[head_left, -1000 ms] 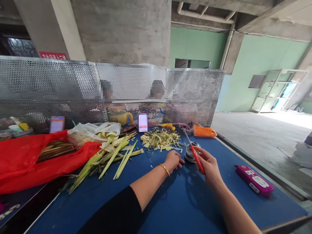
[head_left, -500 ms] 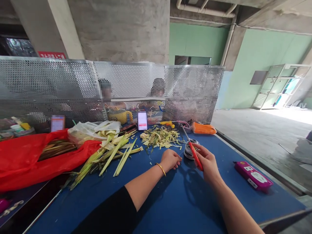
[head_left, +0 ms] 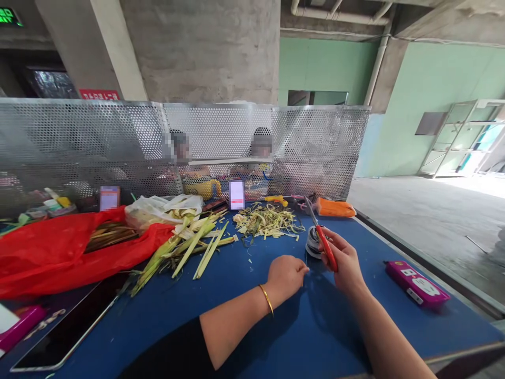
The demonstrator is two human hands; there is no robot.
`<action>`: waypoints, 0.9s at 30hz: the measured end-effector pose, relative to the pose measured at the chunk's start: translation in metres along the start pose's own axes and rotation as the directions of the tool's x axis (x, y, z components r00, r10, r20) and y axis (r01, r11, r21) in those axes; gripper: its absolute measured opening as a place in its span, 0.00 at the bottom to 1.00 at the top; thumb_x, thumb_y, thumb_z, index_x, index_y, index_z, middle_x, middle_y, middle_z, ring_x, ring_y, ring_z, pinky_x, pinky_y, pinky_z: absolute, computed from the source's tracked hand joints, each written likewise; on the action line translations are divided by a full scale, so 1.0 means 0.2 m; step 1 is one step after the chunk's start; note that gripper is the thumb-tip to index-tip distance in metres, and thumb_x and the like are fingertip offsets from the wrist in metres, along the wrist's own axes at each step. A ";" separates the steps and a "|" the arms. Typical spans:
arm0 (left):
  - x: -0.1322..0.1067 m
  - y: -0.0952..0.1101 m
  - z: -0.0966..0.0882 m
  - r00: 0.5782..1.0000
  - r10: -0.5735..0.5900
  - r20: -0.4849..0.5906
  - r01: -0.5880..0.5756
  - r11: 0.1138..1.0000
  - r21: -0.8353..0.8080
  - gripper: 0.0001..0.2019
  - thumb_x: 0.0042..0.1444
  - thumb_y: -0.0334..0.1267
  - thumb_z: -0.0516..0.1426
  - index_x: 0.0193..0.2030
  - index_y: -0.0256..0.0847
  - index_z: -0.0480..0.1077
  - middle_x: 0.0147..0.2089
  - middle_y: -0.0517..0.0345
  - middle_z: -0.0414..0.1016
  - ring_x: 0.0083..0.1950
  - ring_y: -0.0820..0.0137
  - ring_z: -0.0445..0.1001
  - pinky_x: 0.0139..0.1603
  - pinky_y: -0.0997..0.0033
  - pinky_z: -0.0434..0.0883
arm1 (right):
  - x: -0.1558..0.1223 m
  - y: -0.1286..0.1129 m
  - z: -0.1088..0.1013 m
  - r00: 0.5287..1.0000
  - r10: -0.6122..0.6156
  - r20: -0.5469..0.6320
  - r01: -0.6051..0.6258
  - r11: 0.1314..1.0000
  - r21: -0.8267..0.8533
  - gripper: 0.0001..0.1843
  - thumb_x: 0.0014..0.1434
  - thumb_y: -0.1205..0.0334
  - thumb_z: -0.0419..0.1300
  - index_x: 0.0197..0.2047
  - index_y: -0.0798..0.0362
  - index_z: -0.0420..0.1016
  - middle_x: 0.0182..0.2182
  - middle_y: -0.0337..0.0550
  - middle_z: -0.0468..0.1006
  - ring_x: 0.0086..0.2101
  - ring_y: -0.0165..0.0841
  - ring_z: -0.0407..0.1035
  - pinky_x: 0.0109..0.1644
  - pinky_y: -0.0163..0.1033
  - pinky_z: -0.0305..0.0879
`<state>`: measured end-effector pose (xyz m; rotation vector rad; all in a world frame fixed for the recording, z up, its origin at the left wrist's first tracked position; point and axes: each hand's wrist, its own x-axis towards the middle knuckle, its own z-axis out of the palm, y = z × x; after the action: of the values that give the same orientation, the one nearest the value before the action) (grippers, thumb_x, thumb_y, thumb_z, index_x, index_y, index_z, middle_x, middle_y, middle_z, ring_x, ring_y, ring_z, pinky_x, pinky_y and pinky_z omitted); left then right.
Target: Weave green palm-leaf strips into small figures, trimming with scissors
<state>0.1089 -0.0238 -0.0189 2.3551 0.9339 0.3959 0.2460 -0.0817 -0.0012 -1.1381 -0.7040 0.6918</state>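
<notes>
My right hand (head_left: 347, 260) is wrapped round red-handled scissors (head_left: 326, 247), whose blades point up and away from me. Just behind them, partly hidden by that hand, stands a spool (head_left: 313, 243) in silver-grey and black. Left of the spool, my left hand (head_left: 287, 275) is closed in a pinch low over the blue table, a gold bangle on its wrist. A fine strand runs from the spool toward those fingertips; whether it is thread or wire I cannot tell. A pile of pale green leaf scraps (head_left: 272, 221) lies beyond my hands.
Long leaf strips (head_left: 205, 251) lie to the left, beside a red plastic bag (head_left: 43, 250) and a tablet (head_left: 71, 331). A purple case (head_left: 417, 284) rests at the right. Behind are a yellow glue gun (head_left: 276, 200), an orange packet (head_left: 335, 207) and a perforated metal screen (head_left: 221, 131) with people beyond.
My view has turned slightly left. My left hand has come lower and nearer to me, its fingers still pinched. The scissors stay in my right hand beside the spool.
</notes>
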 end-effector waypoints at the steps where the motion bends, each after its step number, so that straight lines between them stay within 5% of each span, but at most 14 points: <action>1: -0.01 0.01 0.01 1.000 0.027 0.005 -0.027 0.998 0.053 0.16 0.59 0.43 0.51 0.30 0.44 0.79 0.31 0.57 0.80 0.38 0.68 0.75 0.39 0.73 0.64 | 0.00 0.00 0.00 1.000 -0.020 -0.012 0.020 0.999 -0.027 0.31 0.40 0.53 0.70 0.47 0.56 0.76 0.20 0.34 0.70 0.14 0.23 0.57 0.14 0.29 0.45; 4: -0.03 0.01 0.02 0.997 0.077 -0.003 -0.075 0.983 0.165 0.15 0.59 0.43 0.51 0.35 0.44 0.79 0.37 0.54 0.81 0.42 0.66 0.76 0.41 0.72 0.64 | 0.00 0.00 -0.01 0.996 -0.075 -0.052 0.069 0.991 -0.113 0.30 0.42 0.50 0.69 0.48 0.56 0.76 0.20 0.34 0.69 0.15 0.23 0.57 0.16 0.30 0.47; 11: 0.03 0.01 0.00 0.994 -0.091 -0.052 0.095 0.993 0.075 0.19 0.62 0.42 0.46 0.33 0.44 0.77 0.34 0.56 0.80 0.39 0.69 0.76 0.37 0.74 0.64 | -0.04 -0.03 -0.01 0.965 -0.240 -0.104 0.231 0.969 -0.091 0.30 0.48 0.49 0.67 0.53 0.52 0.73 0.24 0.35 0.69 0.18 0.24 0.58 0.19 0.31 0.50; 14: 0.02 0.00 -0.04 0.989 -0.128 -0.081 0.131 0.990 0.041 0.17 0.62 0.40 0.46 0.39 0.44 0.76 0.36 0.57 0.80 0.39 0.69 0.76 0.34 0.74 0.64 | -0.05 -0.03 0.00 0.958 -0.285 -0.024 0.276 0.945 -0.175 0.29 0.52 0.49 0.64 0.55 0.51 0.71 0.26 0.36 0.69 0.20 0.25 0.58 0.21 0.32 0.53; 18: -0.11 -0.06 -0.14 0.991 -0.119 -0.063 0.121 0.992 0.032 0.12 0.57 0.40 0.52 0.38 0.45 0.78 0.37 0.57 0.81 0.39 0.68 0.76 0.35 0.73 0.64 | -0.06 0.03 0.04 0.969 -0.199 0.146 0.241 0.891 -0.385 0.28 0.50 0.50 0.63 0.52 0.53 0.72 0.27 0.37 0.71 0.22 0.27 0.60 0.25 0.34 0.57; 22: -0.28 -0.15 -0.23 0.994 -0.111 0.002 0.110 0.993 0.042 0.11 0.56 0.42 0.55 0.34 0.45 0.79 0.33 0.57 0.81 0.36 0.68 0.76 0.33 0.74 0.63 | -0.07 0.15 0.08 0.960 -0.085 0.267 0.249 0.699 -0.670 0.25 0.50 0.52 0.61 0.51 0.52 0.72 0.24 0.36 0.72 0.25 0.33 0.66 0.30 0.37 0.60; 27: -0.38 -0.27 -0.30 0.989 -0.145 -0.020 0.144 0.989 -0.028 0.11 0.56 0.41 0.54 0.30 0.44 0.78 0.28 0.60 0.80 0.32 0.70 0.75 0.31 0.75 0.62 | -0.15 0.19 0.20 0.937 0.104 0.334 0.294 0.282 -0.913 0.21 0.59 0.59 0.54 0.55 0.54 0.65 0.38 0.48 0.79 0.37 0.40 0.74 0.37 0.38 0.62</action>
<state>-0.0015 -0.0223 -0.0082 2.2467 1.0954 0.3745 0.1917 -0.0730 -0.0318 -2.1126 -1.6265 0.2688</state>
